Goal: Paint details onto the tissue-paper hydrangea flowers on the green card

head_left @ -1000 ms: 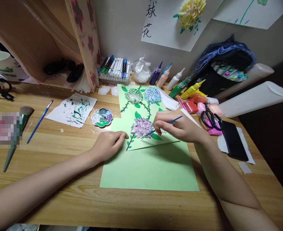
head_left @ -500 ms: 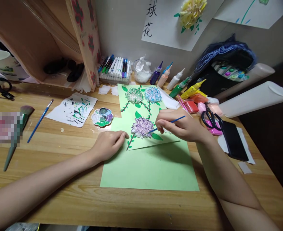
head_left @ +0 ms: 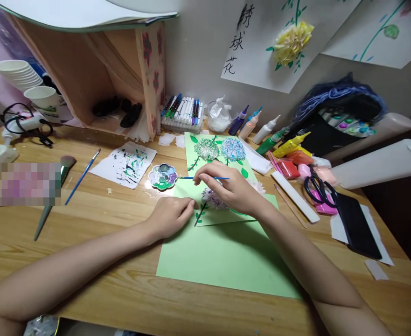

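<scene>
My right hand (head_left: 228, 189) pinches a thin blue paintbrush (head_left: 191, 178) and points its tip left toward a small flower-shaped paint palette (head_left: 162, 176). The hand hovers over a purple textured flower (head_left: 212, 199) on a green sheet (head_left: 226, 254). Two more textured flowers, one white-green (head_left: 207, 149) and one blue (head_left: 233, 148), sit higher on the green paper. My left hand (head_left: 172, 215) rests on the left edge of the green sheet with fingers curled loosely and nothing in them.
A paint-smeared white paper (head_left: 124, 163), a loose blue brush (head_left: 82, 176) and a large makeup-type brush (head_left: 51, 198) lie left. Markers (head_left: 182, 109) and paint bottles (head_left: 261, 130) line the wall. Scissors (head_left: 317, 189), clay pieces and a black phone (head_left: 357, 226) lie right.
My right hand swung the brush from the purple flower leftward toward the palette. The camera view tilted up and shifted left. The left hand stayed on the paper.
</scene>
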Demonstrator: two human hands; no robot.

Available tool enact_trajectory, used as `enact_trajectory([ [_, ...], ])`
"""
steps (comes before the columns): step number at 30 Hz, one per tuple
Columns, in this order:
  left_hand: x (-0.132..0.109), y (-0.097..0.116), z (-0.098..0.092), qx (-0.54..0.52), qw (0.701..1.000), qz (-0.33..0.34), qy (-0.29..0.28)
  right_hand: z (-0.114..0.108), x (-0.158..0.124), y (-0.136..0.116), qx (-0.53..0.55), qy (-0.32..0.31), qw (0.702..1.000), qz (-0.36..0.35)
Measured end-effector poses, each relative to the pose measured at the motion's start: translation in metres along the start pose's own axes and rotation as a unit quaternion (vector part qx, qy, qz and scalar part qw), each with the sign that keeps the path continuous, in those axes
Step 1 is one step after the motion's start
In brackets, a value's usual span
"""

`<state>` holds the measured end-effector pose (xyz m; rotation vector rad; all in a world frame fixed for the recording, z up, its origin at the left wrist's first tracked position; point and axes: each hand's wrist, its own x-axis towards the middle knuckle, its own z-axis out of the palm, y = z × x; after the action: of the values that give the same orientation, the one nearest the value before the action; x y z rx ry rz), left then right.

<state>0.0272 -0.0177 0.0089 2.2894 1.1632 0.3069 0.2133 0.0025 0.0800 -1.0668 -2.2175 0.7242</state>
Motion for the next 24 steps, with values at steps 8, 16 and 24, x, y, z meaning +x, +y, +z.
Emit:
enact_trajectory([
  [8, -0.002, 0.002, 0.0, 0.028, 1.0, 0.002, 0.005, 0.017, 0.014, 0.008, -0.027, -0.006, 0.999, 0.018],
  [16, -0.002, 0.001, 0.0, 0.004, 1.0, -0.001, -0.006, -0.003, 0.004, 0.005, -0.006, 0.076, 0.997, 0.001],
  [24, 0.0, 0.0, -0.001, -0.005, 1.0, -0.003, -0.009, -0.027, -0.021, -0.001, 0.013, 0.132, 0.991, 0.02],
])
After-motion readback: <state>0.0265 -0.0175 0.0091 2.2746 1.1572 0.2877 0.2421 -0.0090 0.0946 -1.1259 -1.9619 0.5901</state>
